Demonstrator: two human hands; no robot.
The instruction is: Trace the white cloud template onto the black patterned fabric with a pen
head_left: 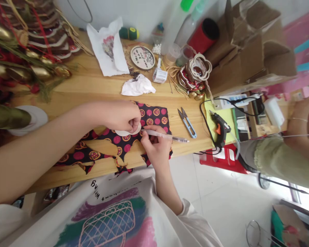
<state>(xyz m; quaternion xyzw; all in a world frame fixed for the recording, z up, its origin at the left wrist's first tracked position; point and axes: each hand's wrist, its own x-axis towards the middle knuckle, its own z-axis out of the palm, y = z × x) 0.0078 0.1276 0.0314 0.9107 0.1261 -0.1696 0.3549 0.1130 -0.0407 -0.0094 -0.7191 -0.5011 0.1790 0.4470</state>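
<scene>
A black cloth with pink and orange round motifs (157,116) lies on the wooden table, its front edge cut into ragged shapes. On the cloth rests a small white disc (121,132), partly covered by my left hand (122,116), whose curled fingers press down on it. My right hand (157,145) grips a clear pen (167,135); its tip meets the cloth close to the disc's right edge. To the right of the cloth lie blue thread snips (187,123), their blades pointing away from me.
A black glue gun (220,128) with a cable lies at the right on yellow paper. Crumpled tissue (138,85), a small glue bottle (159,73) and a round tin (142,57) stand behind the cloth. Cardboard boxes (254,61) fill the back right. Another person's arm (302,120) shows at far right.
</scene>
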